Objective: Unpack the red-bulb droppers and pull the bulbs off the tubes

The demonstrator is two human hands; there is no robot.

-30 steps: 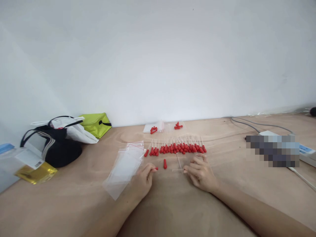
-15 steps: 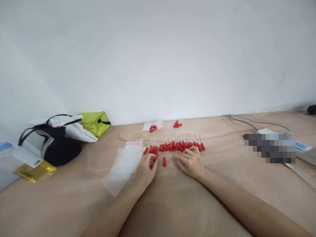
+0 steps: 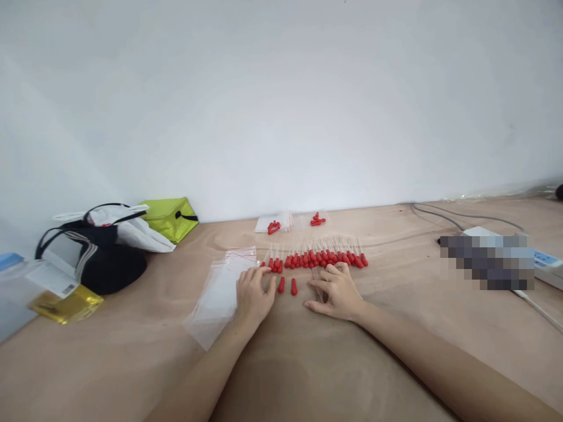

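My left hand (image 3: 252,293) lies flat on the wooden table (image 3: 308,363), fingers stretched out, its fingertips on the edge of a stack of clear zip bags (image 3: 220,293). Two loose red rubber bulbs (image 3: 287,286) lie just right of it. My right hand (image 3: 335,291) rests palm down with fingers spread, over some thin glass tubes that barely show. Right beyond both hands runs a row of several glass droppers with red bulbs (image 3: 319,258).
Two small bags with red bulbs (image 3: 294,223) lie by the wall. At the left stand a black bag (image 3: 94,258), a lime green pouch (image 3: 169,218) and a gold packet (image 3: 65,305). A power strip with cables (image 3: 545,264) sits at the right.
My left hand has set down the red bulb it pinched; it lies beside the other one. That hand opened and slid onto the bags. My right hand flattened over the glass tubes.
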